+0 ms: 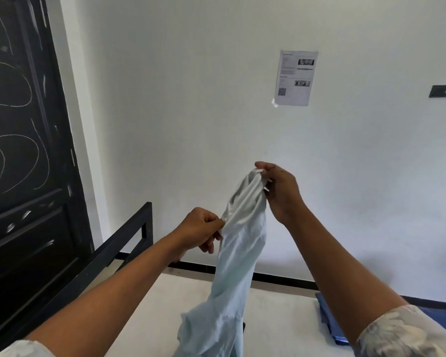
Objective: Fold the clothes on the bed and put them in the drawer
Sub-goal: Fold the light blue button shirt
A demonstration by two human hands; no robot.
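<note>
A pale blue-white garment (232,274) hangs bunched in the air in front of me, its lower part trailing down over the white bed (273,320). My right hand (278,189) pinches the top edge of the cloth, held highest. Lower and to the left, my left hand (204,229) grips the garment's side edge between closed fingers. Both forearms reach forward from the bottom of the view. No drawer is in sight.
A folded blue cloth (330,320) lies on the bed at the right. The black metal bed frame (129,238) runs along the left. A dark door (23,150) stands at the far left; a paper sheet (295,78) hangs on the white wall.
</note>
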